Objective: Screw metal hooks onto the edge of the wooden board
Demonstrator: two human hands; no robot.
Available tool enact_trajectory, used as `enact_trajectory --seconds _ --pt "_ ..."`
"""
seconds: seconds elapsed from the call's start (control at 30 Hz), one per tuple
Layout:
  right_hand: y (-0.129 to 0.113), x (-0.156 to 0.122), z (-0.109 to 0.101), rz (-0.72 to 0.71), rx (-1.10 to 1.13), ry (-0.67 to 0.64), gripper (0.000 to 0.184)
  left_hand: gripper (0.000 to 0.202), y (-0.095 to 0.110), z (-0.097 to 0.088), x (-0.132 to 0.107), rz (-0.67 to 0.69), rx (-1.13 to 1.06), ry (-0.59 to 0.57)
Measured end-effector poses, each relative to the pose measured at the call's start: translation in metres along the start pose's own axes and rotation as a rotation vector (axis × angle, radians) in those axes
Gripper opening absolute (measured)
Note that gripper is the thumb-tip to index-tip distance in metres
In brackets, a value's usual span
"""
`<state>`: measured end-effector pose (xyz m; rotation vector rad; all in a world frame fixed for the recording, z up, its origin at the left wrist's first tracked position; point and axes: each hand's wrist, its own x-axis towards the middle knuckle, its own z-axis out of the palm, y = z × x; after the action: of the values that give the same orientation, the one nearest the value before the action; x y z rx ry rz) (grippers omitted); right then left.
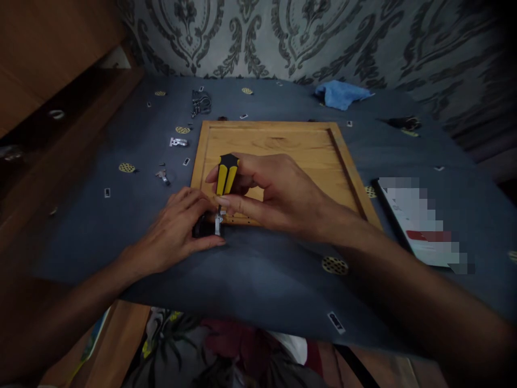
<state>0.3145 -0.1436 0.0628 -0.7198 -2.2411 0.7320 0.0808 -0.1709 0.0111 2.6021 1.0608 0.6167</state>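
A framed wooden cabinet door lies flat on the dark patterned cloth. My right hand grips a yellow and black screwdriver, held upright with its shaft pointing down. The tip meets a metal cabinet hinge at the door's near left corner. My left hand is closed around this hinge, thumb in front and fingers behind, hiding part of it. Small dark holes show in the door's near edge, just right of the hinge.
Left of the door lie a loose silver hinge part and another metal piece. Behind them is a clear bag. A blue cloth sits at the back, a phone at the right. Wooden furniture borders the left.
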Motion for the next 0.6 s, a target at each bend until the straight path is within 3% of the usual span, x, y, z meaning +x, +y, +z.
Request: enact_trajectory --seconds 0.2,0.33,0.43,0.6 --pt "0.001 0.000 0.003 0.022 0.030 0.018 0.012 0.053 0.000 0.000 -0.001 -0.001 -0.015 -0.005" --pt "-0.002 -0.001 0.004 0.035 0.065 0.043 0.026 0.054 0.000 0.000 -0.001 -0.007 0.000 -0.009" --pt "-0.008 0.000 0.003 0.095 0.104 0.118 0.035 0.053 0.001 0.000 -0.001 -0.013 -0.009 -0.014" --pt "-0.011 0.000 0.002 0.157 0.214 0.248 0.035 0.050 0.000 0.000 -0.001 -0.003 -0.040 -0.005"
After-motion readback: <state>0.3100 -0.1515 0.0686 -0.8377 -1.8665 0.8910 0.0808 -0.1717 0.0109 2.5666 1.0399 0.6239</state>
